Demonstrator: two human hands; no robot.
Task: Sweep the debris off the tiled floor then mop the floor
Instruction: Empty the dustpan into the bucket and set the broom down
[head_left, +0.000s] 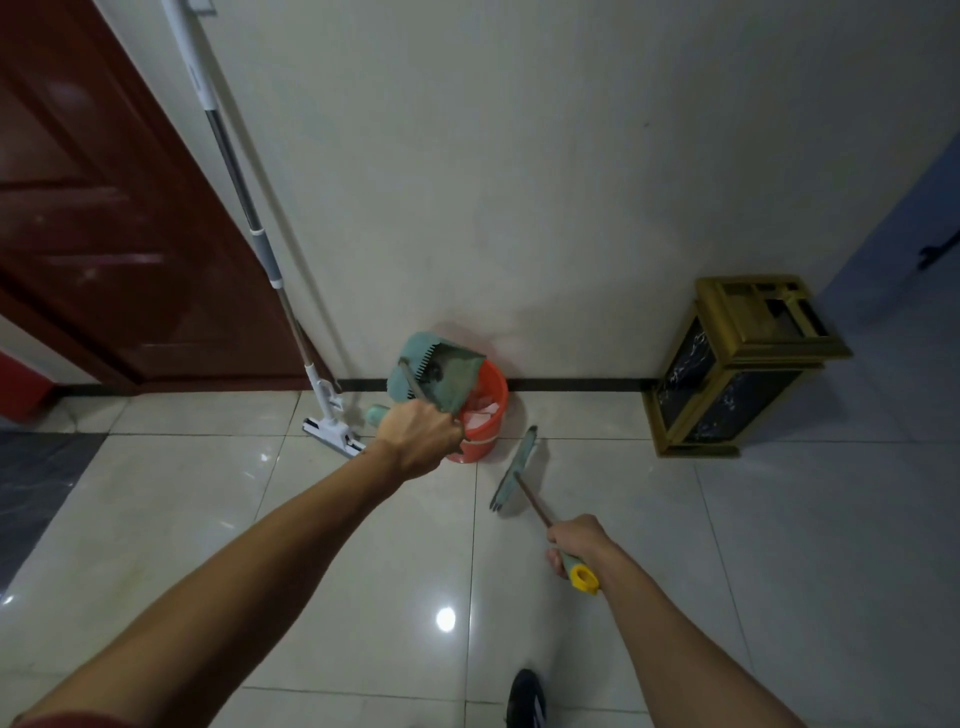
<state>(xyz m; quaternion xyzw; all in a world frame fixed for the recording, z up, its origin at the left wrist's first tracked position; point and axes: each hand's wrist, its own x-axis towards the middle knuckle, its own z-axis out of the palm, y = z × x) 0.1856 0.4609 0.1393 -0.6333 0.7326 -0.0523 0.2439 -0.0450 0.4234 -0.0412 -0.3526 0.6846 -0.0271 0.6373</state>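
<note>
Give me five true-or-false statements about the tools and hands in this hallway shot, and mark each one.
1. The left hand tips a green dustpan over the orange bucket. True.
2. The right hand is empty. False: it holds the broom by its grip.
3. The mop lies flat on the floor. False: it leans against the wall.
4. The gold-framed bin stands right of the bucket. True.
5. The broom head rests in the bucket. False: it sits on the tiles beside it.
</note>
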